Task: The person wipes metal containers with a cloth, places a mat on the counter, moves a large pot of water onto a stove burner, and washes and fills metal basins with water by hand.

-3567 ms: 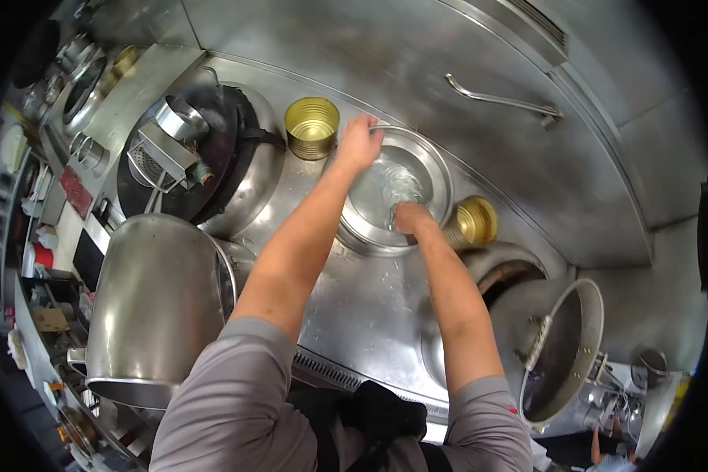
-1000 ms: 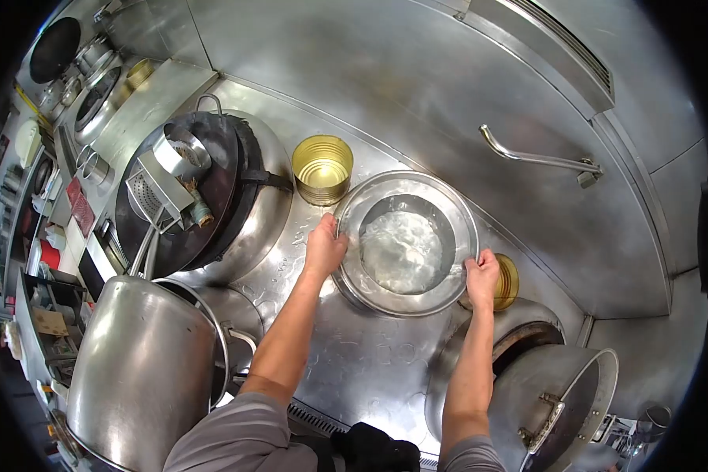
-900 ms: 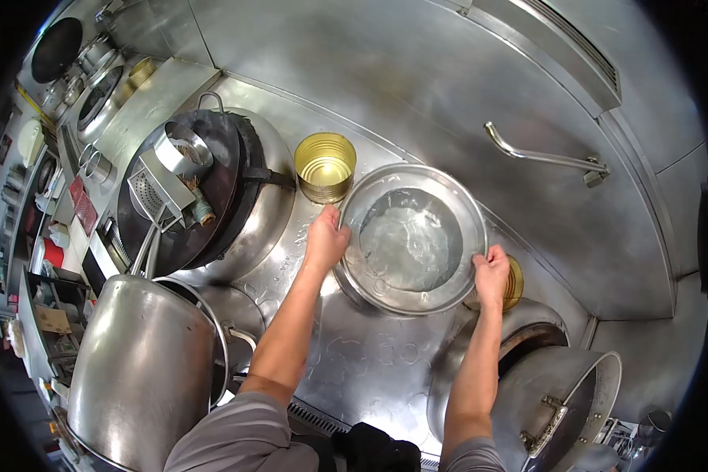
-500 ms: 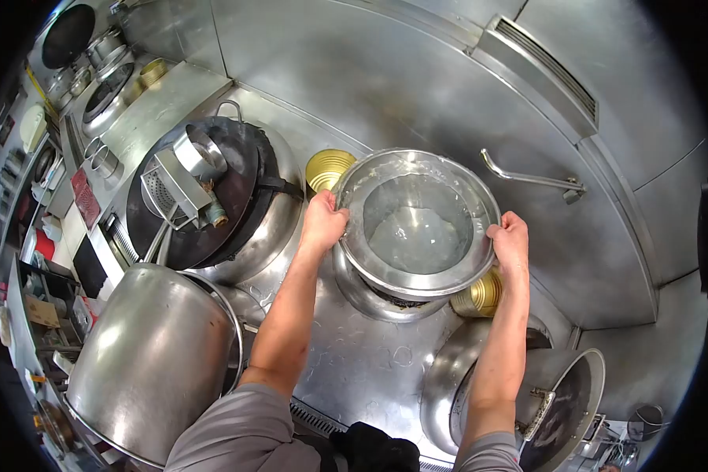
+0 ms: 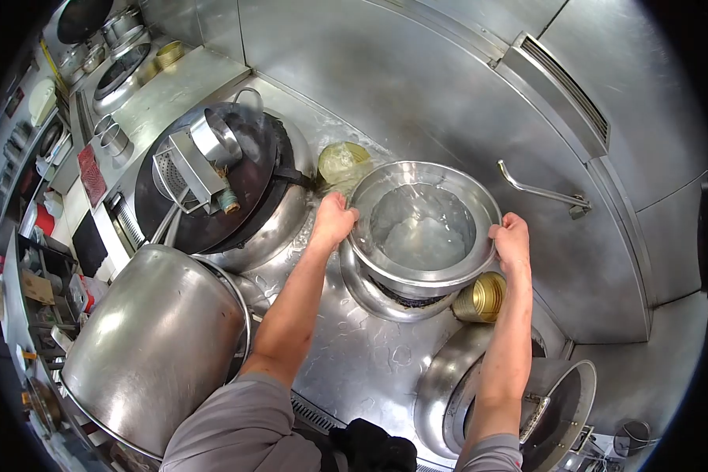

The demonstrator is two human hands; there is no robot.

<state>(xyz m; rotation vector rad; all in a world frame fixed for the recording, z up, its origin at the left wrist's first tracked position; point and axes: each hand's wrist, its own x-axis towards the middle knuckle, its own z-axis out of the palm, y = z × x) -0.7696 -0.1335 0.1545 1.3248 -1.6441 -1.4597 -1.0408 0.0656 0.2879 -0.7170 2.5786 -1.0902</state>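
A wide-rimmed metal basin (image 5: 425, 275) with clear water in it is held above a round stove burner (image 5: 370, 297). My left hand (image 5: 334, 220) grips the basin's left rim, fingers closed. On the right rim my right hand (image 5: 511, 240) is closed as well. Water spills over the upper left rim toward a gold tin can (image 5: 343, 160), which is partly hidden by the splash. Another gold tin can (image 5: 480, 299) lies tilted below the basin's right side, beside my right forearm.
A black wok (image 5: 204, 197) holding a metal grater and a metal ring stands at the left. A large steel pot (image 5: 153, 338) lies at the lower left, another pot (image 5: 562, 409) at the lower right. A faucet (image 5: 539, 189) juts from the back wall.
The basin, first resting on the stove with my right hand in its water, has been gripped at both rims and lifted. Water now spills at its upper left. The camera view has shifted.
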